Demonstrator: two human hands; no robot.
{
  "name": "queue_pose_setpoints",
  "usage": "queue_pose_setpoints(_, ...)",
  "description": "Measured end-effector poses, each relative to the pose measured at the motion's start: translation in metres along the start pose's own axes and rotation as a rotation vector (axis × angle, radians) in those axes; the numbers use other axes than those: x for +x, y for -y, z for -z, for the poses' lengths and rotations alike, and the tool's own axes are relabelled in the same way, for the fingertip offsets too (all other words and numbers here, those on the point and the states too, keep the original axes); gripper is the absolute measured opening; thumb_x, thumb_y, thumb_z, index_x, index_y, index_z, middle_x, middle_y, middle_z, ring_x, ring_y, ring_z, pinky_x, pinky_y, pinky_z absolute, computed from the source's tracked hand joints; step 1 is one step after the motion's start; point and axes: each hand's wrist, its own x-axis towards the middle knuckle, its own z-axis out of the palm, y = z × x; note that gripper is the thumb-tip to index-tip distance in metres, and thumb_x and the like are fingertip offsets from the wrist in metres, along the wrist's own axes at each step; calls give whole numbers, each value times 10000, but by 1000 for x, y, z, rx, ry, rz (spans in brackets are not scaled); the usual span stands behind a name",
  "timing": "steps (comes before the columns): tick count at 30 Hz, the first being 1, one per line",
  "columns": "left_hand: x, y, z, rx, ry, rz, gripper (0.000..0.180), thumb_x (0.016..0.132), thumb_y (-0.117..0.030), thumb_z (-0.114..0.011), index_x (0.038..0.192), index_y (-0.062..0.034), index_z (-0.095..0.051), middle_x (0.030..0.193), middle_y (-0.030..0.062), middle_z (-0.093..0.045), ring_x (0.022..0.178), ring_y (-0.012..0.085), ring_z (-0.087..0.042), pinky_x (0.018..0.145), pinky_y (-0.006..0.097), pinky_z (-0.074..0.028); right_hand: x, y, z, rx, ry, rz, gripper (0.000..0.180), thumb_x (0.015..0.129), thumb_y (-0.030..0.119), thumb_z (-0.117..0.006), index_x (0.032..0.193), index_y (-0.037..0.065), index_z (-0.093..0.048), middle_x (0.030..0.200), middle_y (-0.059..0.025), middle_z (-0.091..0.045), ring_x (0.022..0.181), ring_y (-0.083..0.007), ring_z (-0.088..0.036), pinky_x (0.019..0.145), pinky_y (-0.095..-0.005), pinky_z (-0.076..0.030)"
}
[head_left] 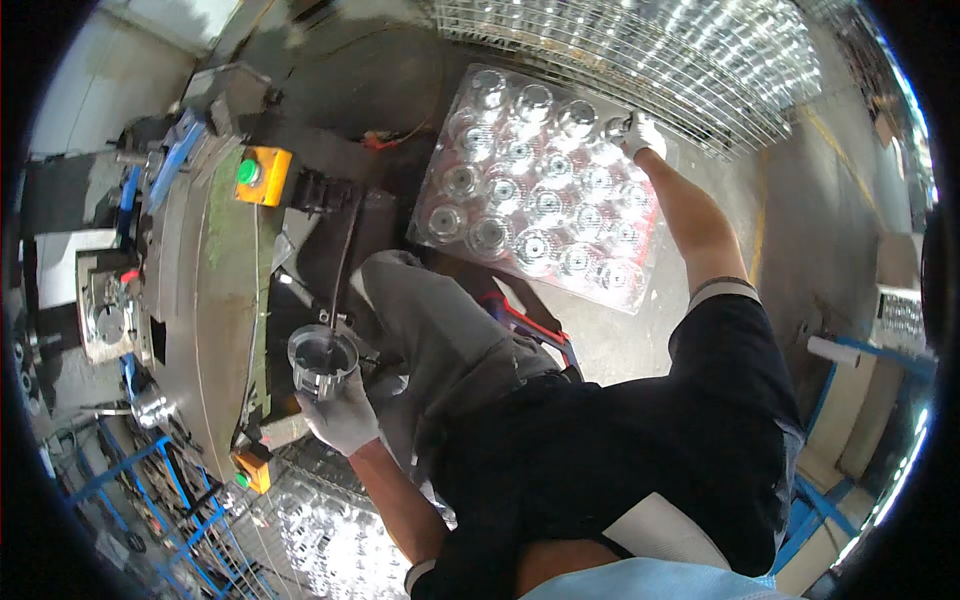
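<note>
Gripping a clear glass cup [322,362] in our gloved left hand [342,415] beside the machine [215,290], we reach our right hand [640,135] to the glassware tray [545,190], its grasp indiscernible.

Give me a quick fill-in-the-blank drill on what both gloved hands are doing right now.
1. The left hand holds one clear round ___ cup.
2. The right hand reaches to the clear plastic ___ of many such cups.
3. Both hands wear ___ gloves.
4. The yellow box carries a ___ button.

Missing: glass; tray; white; green
</note>
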Motion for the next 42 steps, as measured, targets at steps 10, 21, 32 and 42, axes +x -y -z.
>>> queue_pose_setpoints(10,-2,-20,-18,140,21,-238,602,953,-467,-519,1411,-81,-459,1402,116,-504,1278,317,-482,1074,516,-375,54,-1,-52,-240,95,211,762,774,284,-742,1421,196,-351,1385,-205,-468,1216,-309,-514,986,-438,-450)
queue_pose_setpoints(21,61,-167,2,-440,47,-518,491,958,-458,-538,1332,-141,-529,1341,101,-575,1157,275,-580,928,496,-496,22,38,-73,203,-75,468,758,865,241,-701,1505,105,-319,1434,-234,-456,1306,-315,-467,1031,-415,-417)
queue_pose_setpoints(32,242,-238,-18,-438,-269,-437,370,889,-416,-687,1170,-188,-612,1147,20,-618,1031,177,-564,790,367,-504,-213,254,27,575,296,824,607,846,199,-714,1379,16,-488,1326,-151,-569,831,-199,-671,760,-349,-538)
queue_pose_setpoints(42,248,-261,-49,-291,-434,-440,590,871,-431,-720,1322,-110,-513,1308,80,-535,1082,237,-568,855,395,-556,-281,321,57,693,431,932,526,830,225,-720,1282,0,-571,1187,-147,-647,883,-213,-700,751,-333,-559)
